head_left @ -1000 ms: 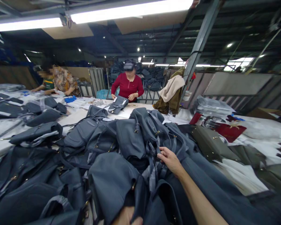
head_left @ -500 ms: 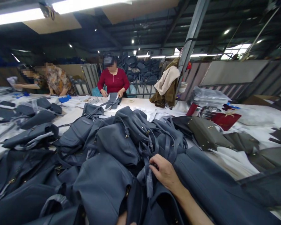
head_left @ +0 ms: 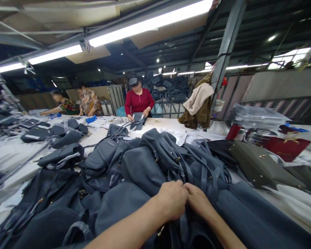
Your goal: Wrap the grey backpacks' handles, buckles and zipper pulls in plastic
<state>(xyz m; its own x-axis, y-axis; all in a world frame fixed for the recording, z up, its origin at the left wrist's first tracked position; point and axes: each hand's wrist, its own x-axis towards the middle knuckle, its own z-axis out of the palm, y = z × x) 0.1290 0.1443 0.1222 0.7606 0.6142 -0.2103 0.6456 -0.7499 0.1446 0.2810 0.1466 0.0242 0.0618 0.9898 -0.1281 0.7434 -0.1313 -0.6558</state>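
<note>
- Far left: small bags (head_left: 35, 135), some bearing white strips, lie on the table (head_left: 168, 123).
- Left: a folded bag (head_left: 60, 155) rests just behind the nearer dark bags (head_left: 54, 223); a wrapped handle (head_left: 77, 230) curves up in the foreground.
- Left rear: two co-workers (head_left: 90, 100) at the table's far side, near a blue cloth (head_left: 91, 119).
- Centre: overlapping blue-grey bags (head_left: 142, 169), heaped in front of the person; the left forearm crosses before one and partly hides it.
- Centre rear: a co-worker in red (head_left: 139, 102), both hands on a grey bag (head_left: 137, 121); a tape roll (head_left: 157, 121) lies to its right.
- Centre: left hand (head_left: 172, 200), fingers curled, touching the right hand; whether it clamps anything cannot be told. Beneath its wrist, a gold pull (head_left: 160, 231) borders a dark gap.
- Centre: straps (head_left: 188, 169) run down toward both hands.
- Right of centre: right hand (head_left: 199, 199), fingertips against the left hand; its grip is hidden.
- Right rear: pale and brown garments (head_left: 199, 107) hang at a post (head_left: 226, 48).
- Right: a red box (head_left: 233, 131), metal bowl (head_left: 259, 136) and stacked plastic packs (head_left: 259, 116); bowl contents unclear.
- Far right: a red bag (head_left: 287, 148) with a bow, contents hidden, stands behind an olive bag (head_left: 256, 162); white paper (head_left: 295, 200) lies nearer.
</note>
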